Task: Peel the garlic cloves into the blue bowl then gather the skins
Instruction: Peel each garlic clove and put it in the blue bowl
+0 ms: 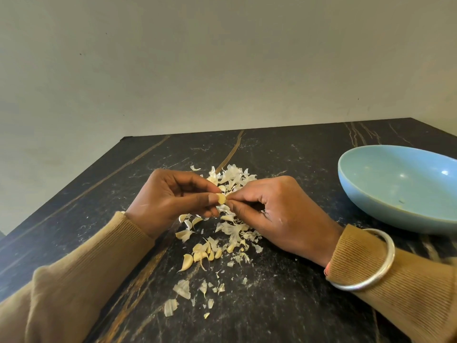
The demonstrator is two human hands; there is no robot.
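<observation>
Garlic clove (221, 198), pale yellow and glossy, held between the two hands just above the dark veined table (284, 305). The left hand (170, 199) grips it between thumb and curled fingers. The right hand (277, 214) pinches its right end with thumb and forefinger. Papery white skins (232, 177) lie scattered beneath and beyond the hands, and loose cloves (200, 254) lie nearer the person. The blue bowl (358, 201) stands to the right, apart from the right hand.
</observation>
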